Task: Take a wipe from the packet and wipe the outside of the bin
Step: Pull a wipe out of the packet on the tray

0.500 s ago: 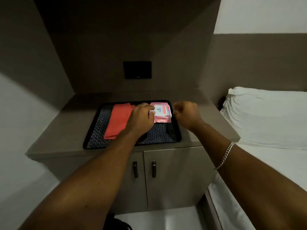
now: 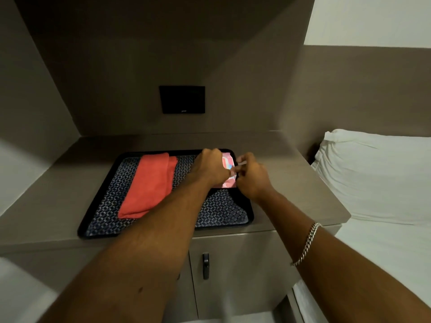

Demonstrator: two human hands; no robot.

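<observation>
A pink wipe packet (image 2: 228, 169) lies at the far right of a black patterned tray (image 2: 105, 203) on the cabinet top. My left hand (image 2: 211, 167) presses down on the packet's left side and covers much of it. My right hand (image 2: 250, 176) sits at the packet's right edge, fingers pinched on a small pale flap or wipe tip (image 2: 241, 163); which of the two I cannot tell. No bin is in view.
A folded red cloth (image 2: 149, 185) lies on the tray's left half. The grey cabinet (image 2: 291, 183) has doors with black handles (image 2: 205, 265) below. A black wall panel (image 2: 182, 99) hangs behind. A bed with a white pillow (image 2: 377, 173) stands close on the right.
My right hand has moved left onto the packet's right edge and pinched something pale there. My left hand stays on the packet. The view has shifted slightly closer.
</observation>
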